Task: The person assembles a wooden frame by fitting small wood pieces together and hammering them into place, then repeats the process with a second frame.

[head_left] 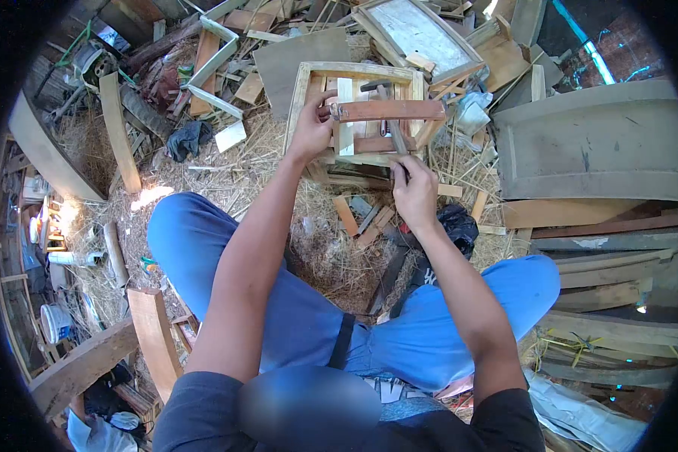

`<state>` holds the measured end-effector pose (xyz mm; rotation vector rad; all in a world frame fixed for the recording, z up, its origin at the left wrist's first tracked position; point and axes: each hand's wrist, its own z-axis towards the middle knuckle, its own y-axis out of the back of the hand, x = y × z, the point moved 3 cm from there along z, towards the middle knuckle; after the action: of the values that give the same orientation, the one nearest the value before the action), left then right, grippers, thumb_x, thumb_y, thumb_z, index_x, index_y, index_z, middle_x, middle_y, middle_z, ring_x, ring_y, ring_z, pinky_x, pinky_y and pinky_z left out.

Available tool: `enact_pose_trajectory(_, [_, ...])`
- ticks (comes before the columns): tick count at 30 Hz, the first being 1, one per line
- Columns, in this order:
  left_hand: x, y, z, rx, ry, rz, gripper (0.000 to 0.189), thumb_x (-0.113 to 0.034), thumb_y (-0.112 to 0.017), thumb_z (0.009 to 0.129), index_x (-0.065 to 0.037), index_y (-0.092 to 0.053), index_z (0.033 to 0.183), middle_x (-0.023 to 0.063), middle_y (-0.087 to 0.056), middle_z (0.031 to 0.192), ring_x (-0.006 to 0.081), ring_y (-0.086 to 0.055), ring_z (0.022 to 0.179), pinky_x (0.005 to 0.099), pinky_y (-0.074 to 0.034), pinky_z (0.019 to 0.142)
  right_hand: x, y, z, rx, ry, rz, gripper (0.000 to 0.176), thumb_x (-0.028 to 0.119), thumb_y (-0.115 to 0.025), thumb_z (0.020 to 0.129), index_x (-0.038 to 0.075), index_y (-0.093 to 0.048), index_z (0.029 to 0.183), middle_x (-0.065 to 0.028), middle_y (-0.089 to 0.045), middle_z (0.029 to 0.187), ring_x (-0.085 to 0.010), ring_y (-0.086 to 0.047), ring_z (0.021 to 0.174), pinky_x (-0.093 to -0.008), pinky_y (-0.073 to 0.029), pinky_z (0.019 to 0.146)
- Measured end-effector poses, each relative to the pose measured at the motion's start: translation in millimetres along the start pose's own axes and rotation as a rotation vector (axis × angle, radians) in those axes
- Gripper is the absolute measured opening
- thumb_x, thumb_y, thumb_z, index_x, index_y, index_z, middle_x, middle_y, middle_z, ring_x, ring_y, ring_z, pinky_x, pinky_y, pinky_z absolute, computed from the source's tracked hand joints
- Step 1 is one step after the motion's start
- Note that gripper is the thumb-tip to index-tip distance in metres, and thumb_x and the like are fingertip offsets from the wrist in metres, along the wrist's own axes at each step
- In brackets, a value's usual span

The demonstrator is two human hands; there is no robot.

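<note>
My left hand (313, 126) is closed around the left end of a reddish-brown wood block (390, 111), which lies crosswise over a small wooden frame (299, 96). A pale wood strip (345, 90) runs front to back beside my left fingers. My right hand (416, 188) is wrapped round the lower handle of a hammer (396, 137). The hammer's dark head rests or hovers over the far part of the frame, past the block; whether it touches anything I cannot tell. Part of the handle is hidden behind the block.
Wood scraps and shavings cover the ground. A framed panel (418, 38) leans behind the frame, and a large grey panel (595, 143) stands to the right above stacked boards (610, 241). A curved plank (119, 132) stands at left. A black bag (458, 228) lies near my right forearm.
</note>
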<state>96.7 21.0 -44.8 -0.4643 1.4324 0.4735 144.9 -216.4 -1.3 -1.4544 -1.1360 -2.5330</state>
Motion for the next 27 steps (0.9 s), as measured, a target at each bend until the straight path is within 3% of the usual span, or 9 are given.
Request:
enact_pose_trajectory(9, [0.1,-0.1,0.6,-0.008,-0.025,0.053,0.054,0.011,-0.056,0.088,-0.003,-0.050,0.140,0.0127,-0.071,0.110,0.0147,-0.067,0.096,0.0267,-0.053,0.081,-1.2,-9.7,15.9,-0.145,0.089,0.053,0.017,0.000,-0.063,0.090,0.002,-0.072,0.104,-0.0206,-0.071,0.096,-0.0397,-0.067,0.092,-0.0439,-0.052,0.081])
enact_pose_trajectory(12, [0.6,-0.4,0.1,-0.019,-0.026,0.065,0.054,0.011,-0.055,0.088,-0.003,-0.050,0.140,0.0120,-0.072,0.109,0.0138,-0.067,0.095,0.0260,-0.053,0.079,-4.8,-9.7,29.1,-0.142,0.016,0.080,0.017,0.000,-0.063,0.089,0.002,-0.073,0.103,-0.0209,-0.071,0.096,-0.0396,-0.069,0.092,-0.0436,-0.053,0.081])
enact_pose_trajectory(17, [0.3,1.3,0.0,-0.017,-0.030,0.058,0.053,0.009,-0.058,0.089,-0.004,-0.050,0.140,0.0070,-0.071,0.100,0.0098,-0.064,0.085,0.0244,-0.051,0.072,-9.5,-12.7,32.5,-0.178,0.064,-0.075,0.015,0.002,-0.065,0.089,0.003,-0.073,0.101,-0.0210,-0.072,0.094,-0.0403,-0.070,0.086,-0.0444,-0.055,0.079])
enact_pose_trajectory(20, [7.4,1.2,1.5,0.031,-0.009,0.006,0.051,0.006,-0.061,0.090,-0.004,-0.051,0.138,0.0022,-0.067,0.091,0.0071,-0.060,0.078,0.0233,-0.049,0.068,-3.5,-9.2,26.3,-0.118,0.021,-0.202,0.018,0.001,-0.065,0.086,0.005,-0.073,0.102,-0.0184,-0.072,0.100,-0.0373,-0.068,0.099,-0.0426,-0.053,0.085])
enact_pose_trajectory(22, [8.1,0.0,1.1,-0.022,-0.001,-0.052,0.049,0.005,-0.064,0.089,-0.004,-0.052,0.136,0.0000,-0.064,0.088,0.0060,-0.057,0.076,0.0228,-0.049,0.067,4.7,-7.6,19.9,-0.184,0.308,-0.545,0.021,0.001,-0.065,0.085,0.006,-0.074,0.104,-0.0166,-0.072,0.104,-0.0339,-0.065,0.109,-0.0386,-0.052,0.084])
enact_pose_trajectory(26, [5.5,-1.1,1.5,-0.032,-0.028,-0.033,0.048,0.003,-0.065,0.090,-0.004,-0.052,0.135,0.0012,-0.065,0.089,0.0064,-0.058,0.077,0.0228,-0.049,0.068,13.1,-4.6,17.0,-0.084,0.316,-0.574,0.028,0.000,-0.065,0.082,0.005,-0.072,0.108,-0.0133,-0.070,0.107,-0.0332,-0.061,0.114,-0.0375,-0.050,0.085])
enact_pose_trajectory(27, [6.5,0.2,2.0,-0.022,-0.008,-0.020,0.048,0.000,-0.068,0.090,-0.004,-0.052,0.135,0.0039,-0.067,0.100,0.0104,-0.062,0.089,0.0270,-0.051,0.078,15.5,-6.2,18.1,0.003,0.327,-0.545,0.027,-0.001,-0.065,0.082,0.004,-0.071,0.108,-0.0135,-0.069,0.106,-0.0346,-0.062,0.110,-0.0397,-0.050,0.085])
